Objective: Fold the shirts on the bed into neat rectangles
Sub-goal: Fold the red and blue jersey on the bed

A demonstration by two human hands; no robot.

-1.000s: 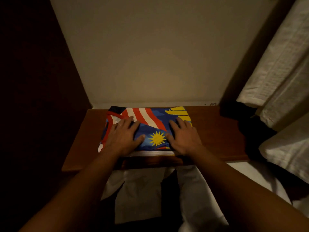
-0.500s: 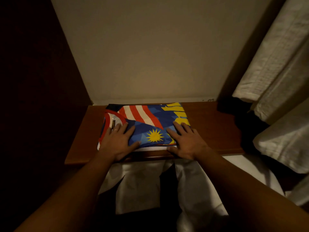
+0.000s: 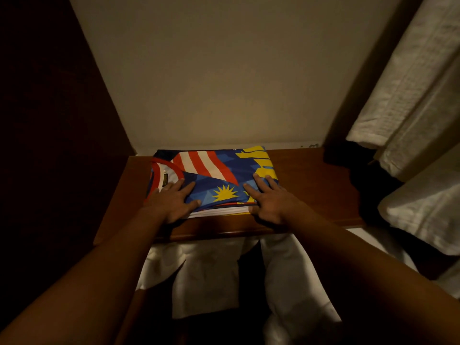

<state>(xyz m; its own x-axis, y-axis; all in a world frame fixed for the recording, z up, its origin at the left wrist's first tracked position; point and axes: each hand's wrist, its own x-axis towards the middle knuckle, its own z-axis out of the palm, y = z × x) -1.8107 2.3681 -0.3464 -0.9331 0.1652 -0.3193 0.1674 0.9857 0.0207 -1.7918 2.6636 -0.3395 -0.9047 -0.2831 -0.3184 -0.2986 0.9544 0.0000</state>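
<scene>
A folded shirt [image 3: 219,175] with blue, red-and-white stripes, yellow blocks and a yellow star lies as a rectangle on a brown wooden shelf [image 3: 311,185] against the wall. My left hand [image 3: 171,201] rests flat on its near left corner, fingers straight. My right hand [image 3: 270,201] lies flat on its near right corner, the thumb at the shirt's front edge. Both hands sit partly over the shelf's front.
A pale wall rises behind the shelf, and a dark panel [image 3: 49,120] closes the left side. White curtains [image 3: 410,95] hang at the right. White cloth [image 3: 206,277] shows below the shelf's front edge.
The shirt has slid back toward the wall. Both hands have drawn toward its near corners, and more of the red collar shows at the left.
</scene>
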